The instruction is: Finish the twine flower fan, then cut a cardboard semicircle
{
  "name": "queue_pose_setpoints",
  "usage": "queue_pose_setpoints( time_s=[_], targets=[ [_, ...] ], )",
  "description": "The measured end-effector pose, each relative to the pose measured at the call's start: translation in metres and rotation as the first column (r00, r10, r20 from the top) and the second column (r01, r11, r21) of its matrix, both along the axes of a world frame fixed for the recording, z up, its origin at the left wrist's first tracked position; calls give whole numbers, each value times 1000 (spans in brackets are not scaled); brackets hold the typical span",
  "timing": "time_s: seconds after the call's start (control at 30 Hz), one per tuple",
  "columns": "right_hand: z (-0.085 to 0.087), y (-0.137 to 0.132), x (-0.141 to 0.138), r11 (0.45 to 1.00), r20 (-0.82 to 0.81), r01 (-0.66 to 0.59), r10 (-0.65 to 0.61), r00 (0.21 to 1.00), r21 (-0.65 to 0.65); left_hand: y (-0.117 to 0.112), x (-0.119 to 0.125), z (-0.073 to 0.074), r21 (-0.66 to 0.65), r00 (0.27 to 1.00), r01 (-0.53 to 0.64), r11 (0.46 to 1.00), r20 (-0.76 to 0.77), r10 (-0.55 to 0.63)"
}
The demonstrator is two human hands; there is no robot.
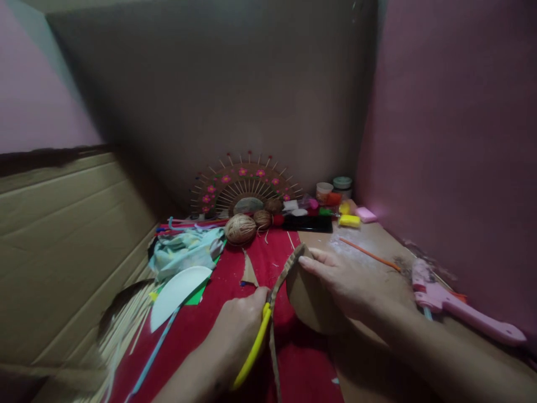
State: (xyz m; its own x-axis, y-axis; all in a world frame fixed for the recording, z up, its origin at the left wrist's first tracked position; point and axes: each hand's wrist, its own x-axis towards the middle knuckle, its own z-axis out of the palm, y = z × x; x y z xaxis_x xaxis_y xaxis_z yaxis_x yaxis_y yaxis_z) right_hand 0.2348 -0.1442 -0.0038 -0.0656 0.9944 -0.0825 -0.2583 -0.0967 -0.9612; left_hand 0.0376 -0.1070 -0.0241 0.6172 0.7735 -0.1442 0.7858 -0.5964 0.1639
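My left hand [241,322] is closed around yellow-handled scissors [254,352]; their blades are mostly hidden at the edge of the cardboard. A curved brown cardboard piece [312,302] is gripped along its upper edge by my right hand [329,274], thumb on the near face. From that edge a narrow cardboard strip [273,341] hangs down beside the scissors, over the red cloth [302,364]. A small pointed cardboard scrap [249,271] lies just beyond my left hand.
Twine balls [240,229] and a flowered stick fan [243,173] stand at the back. On the left are a pale blue cloth [187,252], a white half-disc [176,294] and thin sticks [128,319]. A pink glue gun [470,313] lies right, by the pink wall [457,140].
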Motion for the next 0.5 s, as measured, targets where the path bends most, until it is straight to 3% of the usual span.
queue_pose_setpoints(
  time_s=[0.17,0.27,0.5],
  targets=[
    [-1,3,2,994,149,-106,100,984,33,-9,2,6,-88,988,-19,996,148,32],
    [0,3,5,988,247,-146,130,960,49,-12,5,7,-104,992,-72,992,99,82],
    [-6,4,10,981,372,-169,121,920,97,-11,8,3,-19,997,-54,998,-54,53]
  ],
)
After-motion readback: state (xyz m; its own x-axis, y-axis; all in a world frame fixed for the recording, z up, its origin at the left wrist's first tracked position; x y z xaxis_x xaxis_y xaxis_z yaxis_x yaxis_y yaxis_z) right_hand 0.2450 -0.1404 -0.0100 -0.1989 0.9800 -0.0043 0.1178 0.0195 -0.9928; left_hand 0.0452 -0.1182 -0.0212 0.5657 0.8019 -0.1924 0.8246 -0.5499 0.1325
